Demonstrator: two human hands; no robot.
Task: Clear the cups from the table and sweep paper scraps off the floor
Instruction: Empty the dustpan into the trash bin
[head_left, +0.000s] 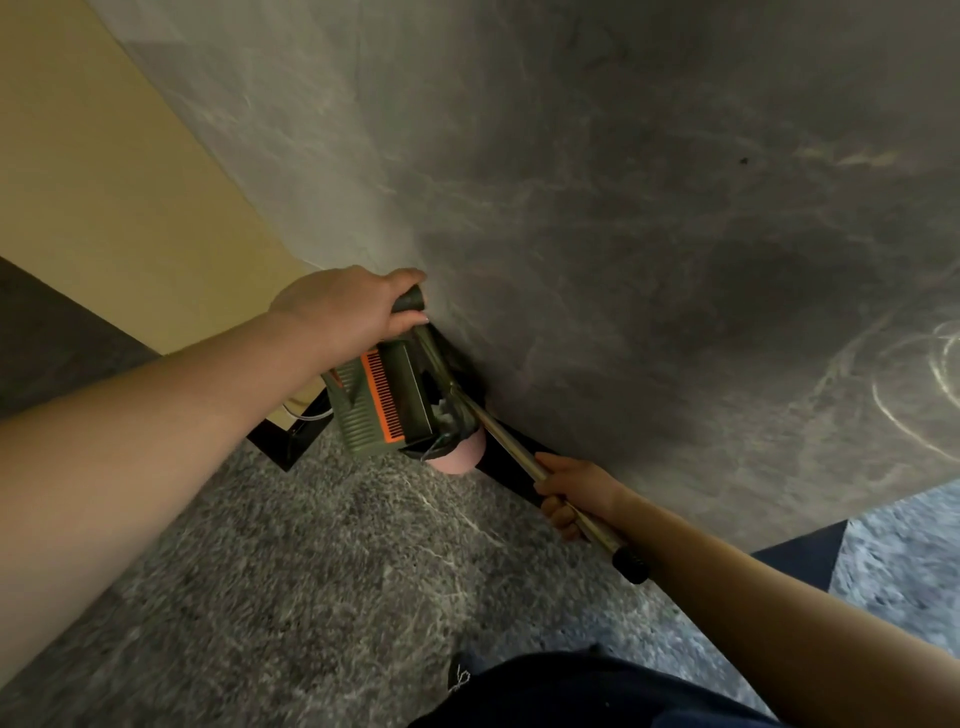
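sweeping step, head view. left hand (347, 306) curls round the dustpan handle (409, 300); right hand (574, 491) wraps the broom pole (511, 439). the green dustpan (382, 402) hangs beside the grey table (623, 208) edge, above the floor (311, 545). likely best practice: keep the pan level and draw bristles inward. pale scraps (445, 408) appear inside; no cups visible.

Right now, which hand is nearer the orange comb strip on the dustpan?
Left. The left hand grips the dustpan handle just above the orange comb strip. The right hand holds the broom pole farther away, down toward the pole's capped end.
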